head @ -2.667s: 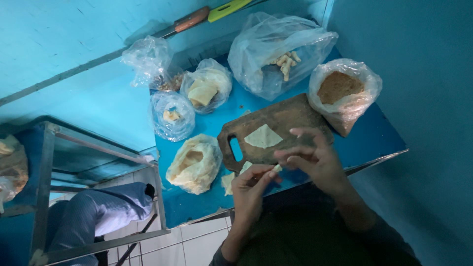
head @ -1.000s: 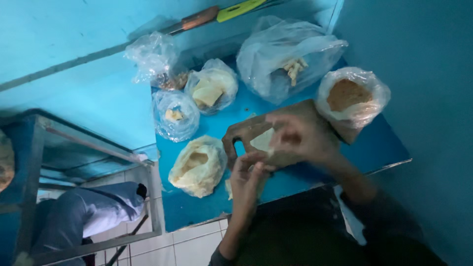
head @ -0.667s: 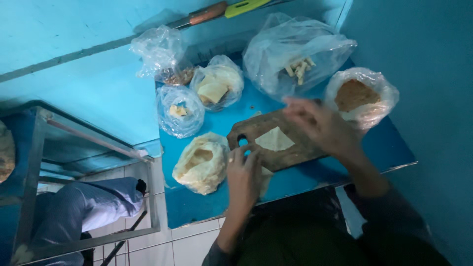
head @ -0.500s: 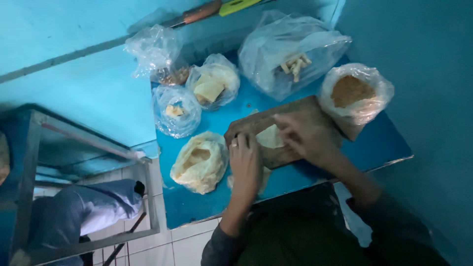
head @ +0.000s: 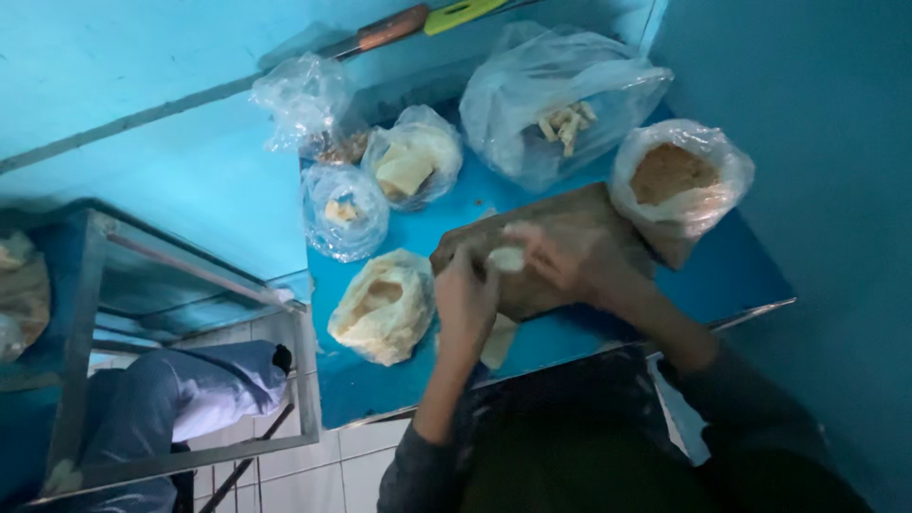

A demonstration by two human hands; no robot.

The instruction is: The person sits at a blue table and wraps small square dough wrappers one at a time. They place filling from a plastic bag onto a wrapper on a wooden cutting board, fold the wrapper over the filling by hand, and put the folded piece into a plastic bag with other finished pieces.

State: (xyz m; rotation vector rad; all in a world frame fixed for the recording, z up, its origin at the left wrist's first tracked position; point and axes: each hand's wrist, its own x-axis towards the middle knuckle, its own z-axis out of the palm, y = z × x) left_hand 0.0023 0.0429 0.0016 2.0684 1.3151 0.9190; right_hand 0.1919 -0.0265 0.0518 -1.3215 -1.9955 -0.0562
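Small pale piece of dough (head: 507, 258), held over the wooden cutting board (head: 570, 237), just above its near-left part, between both hands. Left hand (head: 465, 299) curled beside the dough, fingertips closed against its left edge. Right hand (head: 570, 266) blurred, fingers bent over the dough from the right, pinching it; exact finger positions impossible to tell. Board lying flat on the blue table (head: 722, 275), handle end towards the left, partly hidden under the hands. Flat pale wrapper sheet (head: 498, 342) lying on the table just below the board, under the left wrist.

Just left of the left hand, an open plastic bag of pale dough or flour (head: 383, 306), resting on the table. Touching the board's far-right corner, a clear bag of brown crumbs (head: 676, 180). Behind the board, a large clear bag with pale sticks inside (head: 560, 104). Further left, a bag with a yellowish block (head: 410, 169), a smaller bag with a few pale bits (head: 344, 211), and a crumpled clear bag (head: 309, 114) against the blue wall. On the ledge above, a knife with a brown handle (head: 385, 28) beside a yellow-green tool (head: 465, 13).

At lower left, a metal frame (head: 304, 380) next to the table, and beyond it another person's knee in blue trousers (head: 180, 399).
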